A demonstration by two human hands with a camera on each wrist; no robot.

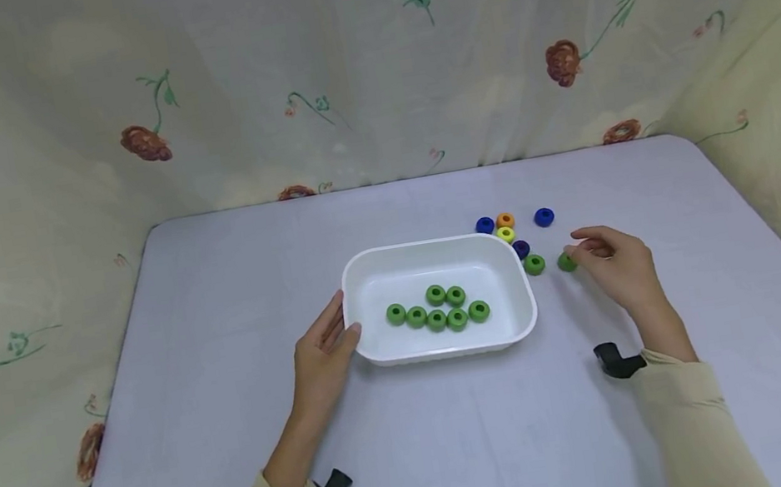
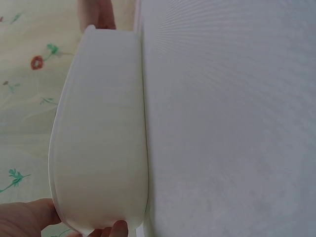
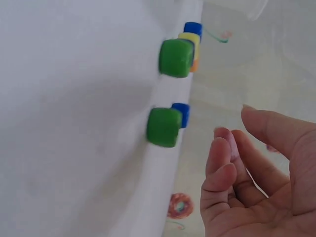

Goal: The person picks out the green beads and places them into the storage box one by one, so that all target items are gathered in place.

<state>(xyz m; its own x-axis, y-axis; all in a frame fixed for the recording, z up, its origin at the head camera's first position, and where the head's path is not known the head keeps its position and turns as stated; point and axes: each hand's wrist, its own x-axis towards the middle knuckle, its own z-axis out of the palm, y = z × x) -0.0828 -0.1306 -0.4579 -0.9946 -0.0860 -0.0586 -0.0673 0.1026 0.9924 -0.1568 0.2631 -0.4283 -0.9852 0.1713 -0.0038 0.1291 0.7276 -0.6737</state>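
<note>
My left hand [image 1: 323, 363] grips the left end of a white plastic tray [image 1: 429, 249], thumb at the rim and fingers against the outer wall. Several green beads [image 1: 436, 320] with holes lie inside the tray. My right hand [image 1: 617, 264] hovers over the table right of the tray, near a loose green bead [image 1: 566, 262]. In the right wrist view, the right thumb and bent fingers [image 3: 219, 177] stand apart with nothing between them, and that green bead [image 3: 164, 127] sits on the table away from them. Another green bead [image 1: 534, 264] lies by the tray's right end.
Beyond the tray's right corner lie a yellow bead [image 1: 505, 235], an orange bead [image 1: 505, 220] and dark blue beads [image 1: 521, 249]. A separate blue bead [image 1: 544, 217] sits farther right. Flowered cloth [image 1: 349, 64] hangs behind the white-covered table [image 1: 237, 283].
</note>
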